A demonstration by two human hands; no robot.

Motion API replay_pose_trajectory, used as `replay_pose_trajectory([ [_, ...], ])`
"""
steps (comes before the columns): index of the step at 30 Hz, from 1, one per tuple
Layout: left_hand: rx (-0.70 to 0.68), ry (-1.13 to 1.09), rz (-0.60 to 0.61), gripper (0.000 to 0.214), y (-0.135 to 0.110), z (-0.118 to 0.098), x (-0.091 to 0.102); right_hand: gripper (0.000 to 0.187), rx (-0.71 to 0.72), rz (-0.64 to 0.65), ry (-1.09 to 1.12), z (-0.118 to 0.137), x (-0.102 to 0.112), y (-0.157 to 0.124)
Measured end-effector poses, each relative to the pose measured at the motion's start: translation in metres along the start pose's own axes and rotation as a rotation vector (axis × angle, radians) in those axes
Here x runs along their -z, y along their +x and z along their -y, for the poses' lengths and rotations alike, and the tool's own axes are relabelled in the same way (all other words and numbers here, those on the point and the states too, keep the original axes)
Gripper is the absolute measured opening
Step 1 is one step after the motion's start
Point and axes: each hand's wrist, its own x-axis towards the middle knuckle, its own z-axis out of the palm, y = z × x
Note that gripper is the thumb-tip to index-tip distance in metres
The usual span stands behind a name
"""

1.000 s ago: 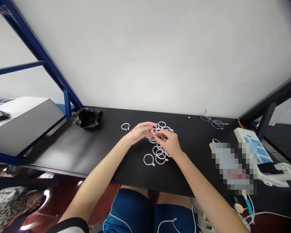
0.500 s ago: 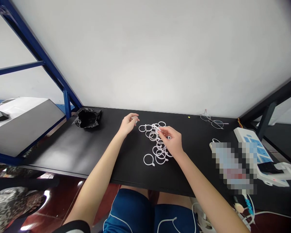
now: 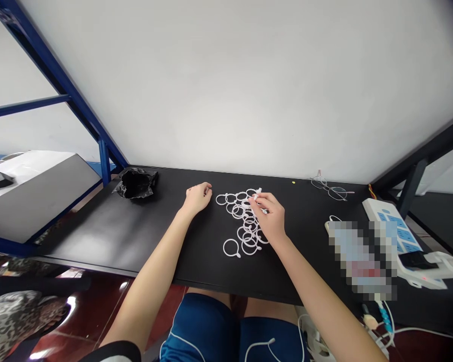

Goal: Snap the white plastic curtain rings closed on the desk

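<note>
Several white plastic rings (image 3: 243,222) lie in a loose pile on the black table (image 3: 143,231), one of them (image 3: 231,248) at its near left edge. My right hand (image 3: 271,217) rests over the pile's right side. Its thumb and fingers pinch a white ring (image 3: 255,194) at the far end of the pile. My left hand (image 3: 197,196) lies on the table just left of the pile. Its fingers are curled in, and what they hold, if anything, is hidden.
A crumpled black bag (image 3: 136,183) sits at the back left. Wire-rimmed glasses (image 3: 331,190) lie at the back right. A white and blue power strip (image 3: 394,226), a blurred item (image 3: 362,259) and cables crowd the right side. A blue frame post (image 3: 104,161) stands at the left.
My left hand left the pile, moved left and settled curled on the table where a single ring lay. My right hand shifted to the far end of the pile and pinched a ring.
</note>
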Motion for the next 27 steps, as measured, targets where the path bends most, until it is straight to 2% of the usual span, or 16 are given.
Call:
replay_pose_trajectory([
  [4,-0.016,0.090,0.023,0.023,-0.004,-0.006,0.003,0.021,-0.003,-0.210,-0.076,0.001,0.005,0.003],
  [8,-0.037,0.145,0.004,0.022,-0.007,-0.009,0.003,0.024,-0.107,-0.293,0.021,-0.003,0.009,0.007],
  [10,-0.071,0.168,-0.028,0.021,-0.007,-0.011,0.001,0.025,-0.203,-0.306,0.147,-0.006,0.010,0.010],
  [13,-0.107,0.174,-0.071,0.019,-0.008,-0.013,0.000,0.028,-0.420,-0.325,0.381,-0.010,0.009,0.015],
  [16,-0.119,0.146,-0.098,0.017,-0.008,-0.012,0.000,0.039,-0.590,-0.343,0.560,-0.008,0.011,0.020],
  [19,-0.149,0.116,-0.131,0.016,-0.007,-0.011,-0.001,0.053,-0.631,-0.305,0.643,-0.004,0.014,0.022],
  [22,-0.230,0.054,-0.171,0.016,-0.008,-0.015,-0.004,0.049,-0.622,-0.204,0.632,-0.002,0.013,0.022],
  [25,-0.397,-0.054,-0.203,0.018,-0.014,-0.028,-0.008,0.042,-0.584,-0.107,0.566,-0.002,0.009,0.019],
  [27,-0.534,-0.109,-0.175,0.028,-0.021,-0.039,-0.010,0.042,-0.522,-0.034,0.506,-0.002,0.007,0.015],
])
